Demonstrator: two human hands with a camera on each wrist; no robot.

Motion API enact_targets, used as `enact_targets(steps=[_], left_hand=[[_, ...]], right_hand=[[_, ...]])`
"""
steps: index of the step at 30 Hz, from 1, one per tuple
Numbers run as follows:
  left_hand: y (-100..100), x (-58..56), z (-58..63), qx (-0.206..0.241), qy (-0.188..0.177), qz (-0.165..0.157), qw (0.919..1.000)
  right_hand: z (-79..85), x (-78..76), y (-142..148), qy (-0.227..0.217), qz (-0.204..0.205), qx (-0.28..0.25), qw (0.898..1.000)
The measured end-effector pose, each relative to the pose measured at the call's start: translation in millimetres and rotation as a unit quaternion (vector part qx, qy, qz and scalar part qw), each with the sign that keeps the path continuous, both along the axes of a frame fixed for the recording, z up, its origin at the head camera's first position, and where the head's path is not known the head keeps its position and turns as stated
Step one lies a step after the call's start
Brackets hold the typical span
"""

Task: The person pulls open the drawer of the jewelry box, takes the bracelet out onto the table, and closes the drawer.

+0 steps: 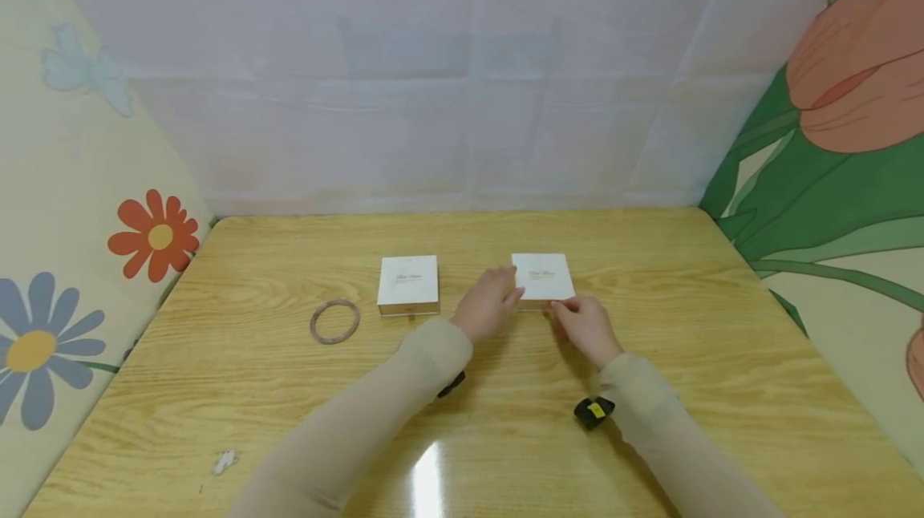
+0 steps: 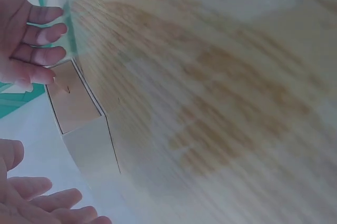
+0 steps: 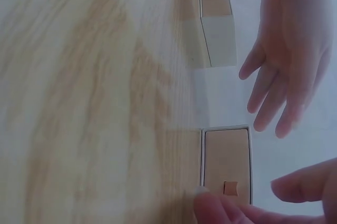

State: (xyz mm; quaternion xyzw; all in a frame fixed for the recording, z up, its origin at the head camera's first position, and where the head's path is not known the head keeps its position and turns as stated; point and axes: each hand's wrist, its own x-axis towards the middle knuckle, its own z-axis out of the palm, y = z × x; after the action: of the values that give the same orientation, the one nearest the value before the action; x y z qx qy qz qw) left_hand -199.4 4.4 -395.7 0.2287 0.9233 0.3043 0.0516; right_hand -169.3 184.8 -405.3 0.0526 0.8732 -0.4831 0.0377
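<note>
A white gift box with gold lettering (image 1: 543, 277) lies flat on the right half of the table. Its tan front (image 3: 227, 161) carries a small tab (image 3: 231, 188). My right hand (image 1: 588, 329) is at the front right corner, fingertips touching the front near the tab, thumb apart from the fingers. Beside the box's left edge is my left hand (image 1: 488, 305), fingers loosely extended and holding nothing; in the right wrist view it hangs apart from the box. A second white box (image 1: 407, 281) of the same kind lies left of my left hand.
A brownish bangle (image 1: 335, 321) lies left of the second box. A small white scrap (image 1: 224, 462) is near the table's front left. White cloth (image 1: 447, 101) hangs behind the wooden table (image 1: 289, 398), with flower-patterned panels at both sides.
</note>
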Motion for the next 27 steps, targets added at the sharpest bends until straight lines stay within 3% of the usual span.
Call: enact_targets(steps=[7,13,19,27], left_hand=[[6,-6.1,-2.3,-0.062,0.005,-0.002,0.9981],[15,-12.0,-4.4,-0.127,0.016,-0.018,0.9916],[22,-20.7,-6.6,-0.141,0.032,-0.012,0.9895],[33,-31.2,-5.7,-0.165,0.039,-0.006,0.9854]], right_hand=[[-2.3,-3.0,-2,-0.038,-0.003,-0.046,0.998],[-4.3,-5.7,0,-0.069,-0.001,-0.065,0.995],[-5.5,-6.4,-1,-0.081,0.012,-0.09,0.993],[-9.0,-9.7,0,-0.112,0.023,-0.158,0.981]])
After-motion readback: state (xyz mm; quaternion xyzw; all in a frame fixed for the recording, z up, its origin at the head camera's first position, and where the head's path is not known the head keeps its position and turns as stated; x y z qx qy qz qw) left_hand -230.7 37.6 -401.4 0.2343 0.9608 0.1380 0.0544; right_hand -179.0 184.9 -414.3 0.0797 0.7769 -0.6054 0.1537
